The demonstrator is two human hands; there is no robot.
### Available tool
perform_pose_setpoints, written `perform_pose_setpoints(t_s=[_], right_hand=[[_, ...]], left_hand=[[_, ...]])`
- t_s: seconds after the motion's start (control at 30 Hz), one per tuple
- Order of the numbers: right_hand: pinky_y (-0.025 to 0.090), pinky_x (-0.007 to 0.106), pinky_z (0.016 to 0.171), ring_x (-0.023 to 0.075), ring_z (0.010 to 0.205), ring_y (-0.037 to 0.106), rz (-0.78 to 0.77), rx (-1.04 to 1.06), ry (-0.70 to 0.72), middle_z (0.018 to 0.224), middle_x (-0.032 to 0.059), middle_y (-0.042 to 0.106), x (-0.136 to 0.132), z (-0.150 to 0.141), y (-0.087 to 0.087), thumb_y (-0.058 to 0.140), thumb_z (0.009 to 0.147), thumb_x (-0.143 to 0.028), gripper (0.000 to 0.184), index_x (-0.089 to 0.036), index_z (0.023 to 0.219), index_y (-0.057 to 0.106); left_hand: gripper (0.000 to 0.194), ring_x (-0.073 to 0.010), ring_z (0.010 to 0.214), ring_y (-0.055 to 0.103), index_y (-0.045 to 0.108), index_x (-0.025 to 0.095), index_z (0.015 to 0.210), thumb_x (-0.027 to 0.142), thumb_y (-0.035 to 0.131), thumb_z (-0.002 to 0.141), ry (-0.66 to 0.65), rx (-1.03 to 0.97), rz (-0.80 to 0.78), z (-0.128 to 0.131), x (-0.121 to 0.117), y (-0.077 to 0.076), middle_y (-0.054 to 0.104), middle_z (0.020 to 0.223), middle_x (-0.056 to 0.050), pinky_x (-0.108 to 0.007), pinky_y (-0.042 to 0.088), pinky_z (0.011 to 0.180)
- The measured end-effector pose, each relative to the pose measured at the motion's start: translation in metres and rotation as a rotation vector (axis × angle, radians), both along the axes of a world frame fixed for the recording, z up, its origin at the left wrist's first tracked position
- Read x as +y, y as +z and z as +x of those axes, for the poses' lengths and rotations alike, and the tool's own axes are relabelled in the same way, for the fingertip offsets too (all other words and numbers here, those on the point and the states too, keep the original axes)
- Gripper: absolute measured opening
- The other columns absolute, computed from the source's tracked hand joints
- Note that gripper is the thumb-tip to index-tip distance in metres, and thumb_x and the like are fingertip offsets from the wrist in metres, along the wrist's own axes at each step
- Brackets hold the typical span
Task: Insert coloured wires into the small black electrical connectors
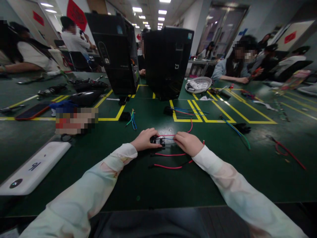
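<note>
My left hand [145, 139] is closed around a small black plastic part [160, 142], thumb below it and fingers above. From this part a red wire [167, 135] and a thin bluish wire run right to my right hand [188, 142]. The fingertips of that hand pinch the wires; the exact grip is partly hidden. Just below the hands, two more red wires with dark ends lie on the green table: an upper red wire [169, 154] and a lower red wire [167, 167]. Another short red wire end [191, 126] curves up behind my right hand.
Two black computer towers stand ahead, one left [111, 53] and one right [168, 62]. Wire bundles [132, 119] lie before them, with more wires [235, 130] to the right. A white basket [198, 85] sits behind; a white case [37, 168] lies left. Other people sit around.
</note>
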State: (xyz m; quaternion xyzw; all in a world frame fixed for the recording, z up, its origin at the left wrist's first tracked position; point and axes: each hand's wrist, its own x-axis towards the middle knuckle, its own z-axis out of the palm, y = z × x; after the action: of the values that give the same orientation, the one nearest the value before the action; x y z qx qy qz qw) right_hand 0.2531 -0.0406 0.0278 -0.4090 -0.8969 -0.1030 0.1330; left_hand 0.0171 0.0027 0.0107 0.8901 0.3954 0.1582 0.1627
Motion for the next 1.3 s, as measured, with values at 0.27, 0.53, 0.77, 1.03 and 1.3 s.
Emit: perform_pose_setpoints(t_s=[0.27, 0.53, 0.77, 1.03, 1.3], right_hand=[[0.024, 0.027, 0.059, 0.0125, 0.065, 0.046, 0.115, -0.056, -0.056, 0.075, 0.0035, 0.057, -0.005, -0.005, 0.007, 0.038, 0.091, -0.03, 0.025, -0.018, 0.08, 0.057], [0.022, 0.029, 0.063, 0.0149, 0.073, 0.044, 0.172, -0.113, -0.006, 0.08, 0.0032, 0.059, -0.005, -0.006, 0.007, 0.041, 0.09, -0.021, 0.017, -0.019, 0.086, 0.058], [0.023, 0.03, 0.065, 0.0168, 0.078, 0.042, 0.181, -0.091, 0.009, 0.08, 0.0045, 0.059, -0.004, -0.007, 0.009, 0.042, 0.089, -0.023, 0.018, -0.019, 0.084, 0.059], [0.025, 0.026, 0.058, 0.0118, 0.067, 0.048, 0.086, -0.055, -0.046, 0.082, 0.0025, 0.058, -0.004, -0.009, 0.0, 0.037, 0.091, -0.023, 0.02, -0.019, 0.089, 0.057], [0.028, 0.024, 0.059, 0.012, 0.067, 0.052, 0.131, 0.108, -0.164, 0.077, 0.0026, 0.059, -0.001, -0.003, 0.003, 0.038, 0.091, -0.04, 0.031, -0.018, 0.082, 0.058]], left_hand=[[0.044, -0.0214, 0.09, 0.049, 0.055, 0.021, 0.092, 0.057, 0.06, 0.068, -0.003, -0.005, -0.005, 0.0, 0.0, 0.001, 0.053, 0.096, -0.003, -0.032, 0.036, 0.076], [0.044, -0.0212, 0.089, 0.049, 0.054, 0.021, 0.091, 0.057, 0.059, 0.068, 0.0, -0.004, 0.0, 0.0, -0.001, 0.001, 0.052, 0.095, -0.003, -0.032, 0.036, 0.076], [0.044, -0.0211, 0.089, 0.049, 0.054, 0.021, 0.091, 0.058, 0.06, 0.067, -0.003, -0.011, 0.004, 0.0, -0.001, 0.001, 0.052, 0.094, -0.003, -0.032, 0.036, 0.075], [0.044, -0.0216, 0.09, 0.049, 0.055, 0.021, 0.092, 0.057, 0.059, 0.068, -0.008, -0.008, 0.016, 0.0, 0.0, 0.0, 0.053, 0.095, -0.003, -0.032, 0.036, 0.076], [0.044, -0.0214, 0.09, 0.049, 0.054, 0.021, 0.092, 0.058, 0.058, 0.069, -0.013, -0.01, 0.02, 0.0, 0.0, 0.0, 0.053, 0.095, -0.003, -0.031, 0.036, 0.076]])
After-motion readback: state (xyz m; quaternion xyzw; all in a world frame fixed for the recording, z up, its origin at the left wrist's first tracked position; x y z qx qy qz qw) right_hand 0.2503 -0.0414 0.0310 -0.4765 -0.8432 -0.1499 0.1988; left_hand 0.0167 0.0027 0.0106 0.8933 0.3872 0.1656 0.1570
